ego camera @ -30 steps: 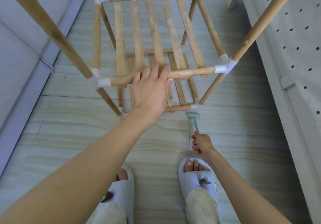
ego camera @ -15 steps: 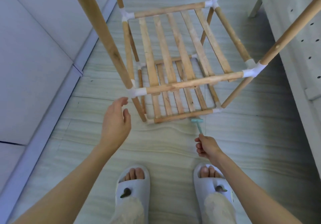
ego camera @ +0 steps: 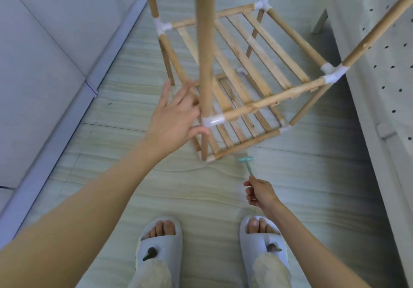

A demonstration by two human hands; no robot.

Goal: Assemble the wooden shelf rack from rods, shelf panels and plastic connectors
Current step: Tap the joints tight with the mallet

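Observation:
The wooden rack stands on the floor in front of me, with a slatted upper shelf [ego camera: 257,48] and a lower slatted shelf [ego camera: 241,129] joined to upright rods by white plastic connectors. My left hand [ego camera: 176,113] is spread open beside the near left upright rod [ego camera: 204,48], fingers reaching past it and thumb just under the near left connector [ego camera: 212,120]. Lower right, my right hand [ego camera: 260,192] grips the handle of a small teal mallet [ego camera: 247,163], whose head hangs near the rack's near bottom rail [ego camera: 245,141].
A grey wall with a skirting board [ego camera: 73,113] runs along the left. A white perforated panel [ego camera: 388,64] stands close on the right. My feet in white slippers [ego camera: 159,243] stand on the pale tiled floor just before the rack.
My left hand left the front rail of the upper shelf, dropped to the left, and now reaches up open to the near left upright. My view has swung left. The right hand keeps holding the mallet.

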